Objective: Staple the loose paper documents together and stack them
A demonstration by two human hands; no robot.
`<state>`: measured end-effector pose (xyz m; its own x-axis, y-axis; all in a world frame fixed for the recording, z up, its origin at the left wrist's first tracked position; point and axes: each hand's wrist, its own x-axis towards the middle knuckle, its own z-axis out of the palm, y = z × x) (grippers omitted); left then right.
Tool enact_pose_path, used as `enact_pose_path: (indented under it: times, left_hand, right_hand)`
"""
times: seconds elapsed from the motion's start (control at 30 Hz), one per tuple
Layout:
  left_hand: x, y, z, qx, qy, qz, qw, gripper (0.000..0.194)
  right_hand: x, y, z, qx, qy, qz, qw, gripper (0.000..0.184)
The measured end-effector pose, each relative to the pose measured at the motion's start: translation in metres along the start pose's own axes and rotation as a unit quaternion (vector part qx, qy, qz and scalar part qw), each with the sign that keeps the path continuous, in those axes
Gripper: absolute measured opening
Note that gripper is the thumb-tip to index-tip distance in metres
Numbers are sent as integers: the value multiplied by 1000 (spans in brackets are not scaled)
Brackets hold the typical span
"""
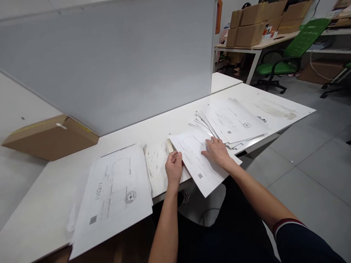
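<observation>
A printed sheet of paper (196, 155) lies aslant at the table's front edge, its lower corner jutting out over my lap. My left hand (173, 168) is closed at the sheet's left edge, thumb and curled fingers gripping it there. A small red bit shows beside that thumb; what it belongs to is hidden. Flat on the sheet's right part rests my right hand (218, 150), fingers spread, covering some of the print. Just beyond my left fingers is a pale yellowish strip (170, 146), partly hidden.
Left, a stack of printed sheets (115, 197) with a round star stamp overhangs the front edge. More stamped sheets (233, 118) lie fanned out to the right. A grey partition (123, 65) stands behind, a cardboard box (52, 137) at its left. Beyond is a green chair (296, 51).
</observation>
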<state>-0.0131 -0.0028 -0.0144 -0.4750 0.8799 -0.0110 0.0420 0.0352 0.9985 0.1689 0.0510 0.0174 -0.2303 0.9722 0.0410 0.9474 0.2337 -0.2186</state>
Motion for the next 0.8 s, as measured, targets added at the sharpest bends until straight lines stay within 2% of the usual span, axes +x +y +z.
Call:
enact_pose_path:
  times: [0.13, 0.27, 0.43, 0.6, 0.8]
  left_hand:
    - [-3, 4, -1, 15, -15, -3, 1000, 37]
    - [-10, 5, -6, 80, 7, 44, 996, 43]
    - [-16, -1, -16, 188, 63, 94, 976, 54]
    - [-15, -7, -16, 252, 72, 156, 952, 53]
    - [-15, -11, -14, 278, 78, 168, 942, 53]
  right_hand:
    - [6, -5, -5, 17, -43, 26, 999, 62]
    - [8, -3, -3, 42, -44, 44, 997, 80]
    - [0, -1, 12, 52, 13, -10, 999, 63]
    - [-3, 3, 26, 52, 51, 8, 997, 72]
    - [-3, 8, 34, 60, 71, -34, 995, 59]
